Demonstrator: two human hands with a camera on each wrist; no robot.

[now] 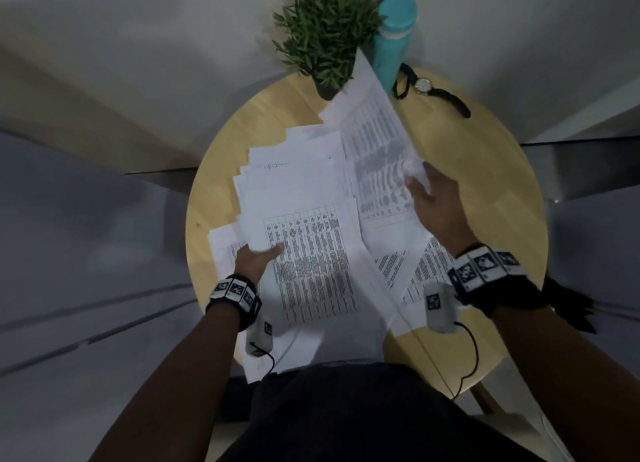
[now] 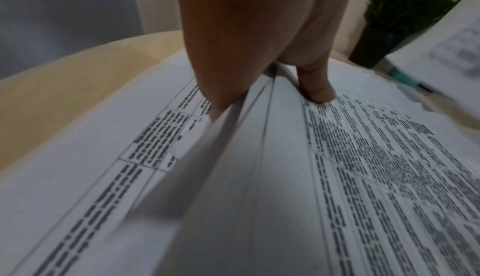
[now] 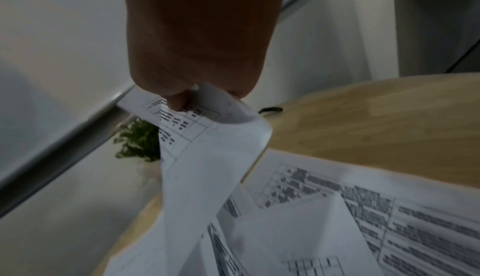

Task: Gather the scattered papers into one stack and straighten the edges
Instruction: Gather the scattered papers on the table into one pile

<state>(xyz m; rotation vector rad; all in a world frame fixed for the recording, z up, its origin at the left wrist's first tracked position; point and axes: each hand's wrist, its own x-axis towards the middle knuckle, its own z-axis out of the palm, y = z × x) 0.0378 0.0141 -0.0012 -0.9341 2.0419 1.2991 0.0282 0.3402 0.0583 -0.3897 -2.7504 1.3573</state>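
- The papers (image 1: 308,240) lie fanned and overlapping on the round table (image 1: 485,191), between the two hands.
- The left hand (image 1: 254,259) pinches a bundle of sheets at its near-left edge, thumb on top.
- The right hand (image 1: 434,202) grips one lifted sheet (image 1: 377,139), crumpled at its fingers (image 3: 179,100).
- Beyond the hands stand a potted plant (image 1: 325,39) and a teal bottle (image 1: 394,35); a wristwatch (image 1: 424,85) lies beside it.

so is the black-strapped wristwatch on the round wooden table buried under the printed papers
No, the black-strapped wristwatch lies uncovered on the round wooden table beside the turquoise bottle, clear of the printed papers.
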